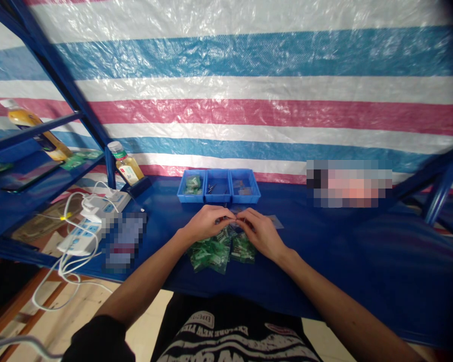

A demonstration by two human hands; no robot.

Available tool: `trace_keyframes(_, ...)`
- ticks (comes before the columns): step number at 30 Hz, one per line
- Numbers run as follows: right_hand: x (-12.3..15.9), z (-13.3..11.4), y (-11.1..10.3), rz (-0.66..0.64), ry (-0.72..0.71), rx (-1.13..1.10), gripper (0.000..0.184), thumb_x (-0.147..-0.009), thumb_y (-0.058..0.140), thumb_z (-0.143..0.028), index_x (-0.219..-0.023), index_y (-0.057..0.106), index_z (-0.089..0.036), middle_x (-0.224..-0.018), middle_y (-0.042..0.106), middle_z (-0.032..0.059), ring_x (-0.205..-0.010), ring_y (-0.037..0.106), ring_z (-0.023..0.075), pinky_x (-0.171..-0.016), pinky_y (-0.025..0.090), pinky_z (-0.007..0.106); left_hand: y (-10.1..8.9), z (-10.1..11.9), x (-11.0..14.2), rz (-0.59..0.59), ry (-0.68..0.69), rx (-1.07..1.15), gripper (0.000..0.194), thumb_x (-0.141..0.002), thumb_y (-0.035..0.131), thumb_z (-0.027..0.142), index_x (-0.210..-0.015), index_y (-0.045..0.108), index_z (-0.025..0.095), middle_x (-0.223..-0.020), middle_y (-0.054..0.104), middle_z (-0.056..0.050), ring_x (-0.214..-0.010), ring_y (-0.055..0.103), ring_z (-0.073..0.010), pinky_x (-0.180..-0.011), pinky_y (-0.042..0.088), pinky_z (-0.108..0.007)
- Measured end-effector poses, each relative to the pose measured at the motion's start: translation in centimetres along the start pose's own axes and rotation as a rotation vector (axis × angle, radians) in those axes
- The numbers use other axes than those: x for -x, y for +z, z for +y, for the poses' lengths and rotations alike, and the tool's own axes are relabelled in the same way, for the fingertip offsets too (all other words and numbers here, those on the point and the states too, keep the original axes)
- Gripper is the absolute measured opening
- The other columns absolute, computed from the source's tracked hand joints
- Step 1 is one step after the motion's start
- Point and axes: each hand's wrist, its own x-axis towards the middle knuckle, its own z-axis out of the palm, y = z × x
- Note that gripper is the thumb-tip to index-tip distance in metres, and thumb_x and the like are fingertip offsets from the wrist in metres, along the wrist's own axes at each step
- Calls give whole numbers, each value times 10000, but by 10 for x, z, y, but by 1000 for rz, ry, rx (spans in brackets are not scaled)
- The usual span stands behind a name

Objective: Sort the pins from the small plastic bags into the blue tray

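My left hand (211,221) and my right hand (258,229) meet fingertip to fingertip over the middle of the blue table. Both are closed in a pinch, and whatever sits between the fingers is too small to name. Just below them lie several green plastic packets (211,254) in a loose pile, with more green packets (242,249) under my right hand. A clear plastic bag (275,221) lies flat beyond my right hand. Behind the hands stand three blue bins: the left bin (192,199) holds green packets, the middle bin (218,199) small dark pieces, the right bin (245,199) small flat pieces.
On the left of the table (347,261) lie a white power strip (77,239) with tangled cables and a blurred flat object (124,244). A drink bottle (126,166) stands at the back left. Blue frame posts (94,136) rise at the left; a striped sheet hangs behind.
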Motion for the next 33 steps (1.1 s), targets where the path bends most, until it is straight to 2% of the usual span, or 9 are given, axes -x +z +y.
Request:
trace_keyframes(4, 1, -2, -2, 12, 7, 16, 206, -1054, 484, -311, -1007, 672, -240, -919, 673, 52, -761, 640, 200, -709, 485, 307, 0, -2, 0, 4, -22, -14, 255, -1024, 562, 353, -1014, 748, 178, -906, 763, -63, -765, 688, -148, -737, 518, -244)
trace_keyframes(10, 1, -4, -2, 41, 32, 11, 224, -1058, 469, -316, -971, 659, -236, -880, 678, 42, -736, 633, 198, -687, 467, 303, 2, -6, -1, 4, -26, -32, 234, -1032, 547, 325, -1057, 733, 185, -982, 768, -64, -897, 710, -174, -847, 520, -263)
trace_keyframes(15, 1, -2, 2, 38, 21, -28, 170, -1040, 503, -318, -1057, 655, -244, -904, 693, 41, -739, 642, 201, -702, 481, 311, 2, -3, -1, -16, -10, -59, 242, -1035, 539, 321, -1039, 733, 178, -935, 760, -62, -790, 681, -154, -761, 502, -251)
trace_keyframes(19, 1, 0, 2, 48, 5, -29, 167, -1040, 505, -296, -1041, 663, -241, -882, 680, 40, -765, 645, 205, -712, 481, 312, 2, -2, -1, -24, 1, -85, 241, -1032, 543, 330, -1034, 730, 177, -884, 742, -50, -724, 637, -140, -720, 475, -250)
trace_keyframes(24, 1, -1, 0, 52, -6, -46, 190, -1056, 482, -300, -1025, 657, -233, -914, 683, 53, -819, 651, 209, -752, 490, 316, 3, -2, -2, -25, 29, -101, 255, -1036, 528, 326, -1018, 729, 171, -800, 705, -42, -709, 619, -139, -701, 455, -247)
trace_keyframes(33, 1, 2, 3, 65, -27, -54, 136, -1036, 516, -267, -1024, 649, -241, -881, 669, 36, -754, 636, 197, -710, 481, 301, 4, -2, -2, -17, 50, -111, 230, -1027, 538, 296, -978, 725, 172, -751, 671, -27, -684, 599, -131, -686, 432, -236)
